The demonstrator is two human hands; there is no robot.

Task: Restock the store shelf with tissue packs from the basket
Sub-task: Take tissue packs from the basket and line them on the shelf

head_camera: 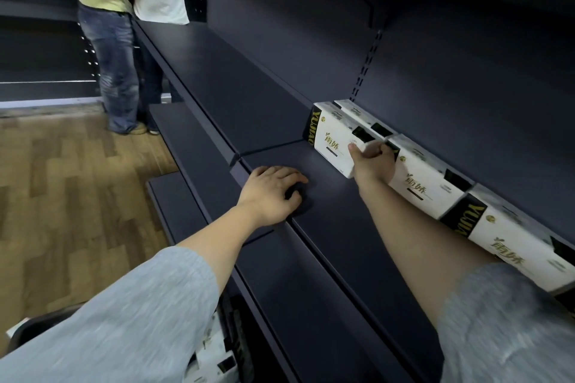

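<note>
Up on the smooth dark metal shelf [336,246], the right hand [371,162] pinches a glossy white boxy tissue pack [334,140] near the back wall, while the left hand [270,191] rests loosely spread by the front lip.

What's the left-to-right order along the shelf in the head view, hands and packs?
Left hand resting on the shelf → held tissue pack → right hand gripping it → middle tissue pack → rightmost tissue pack.
</note>
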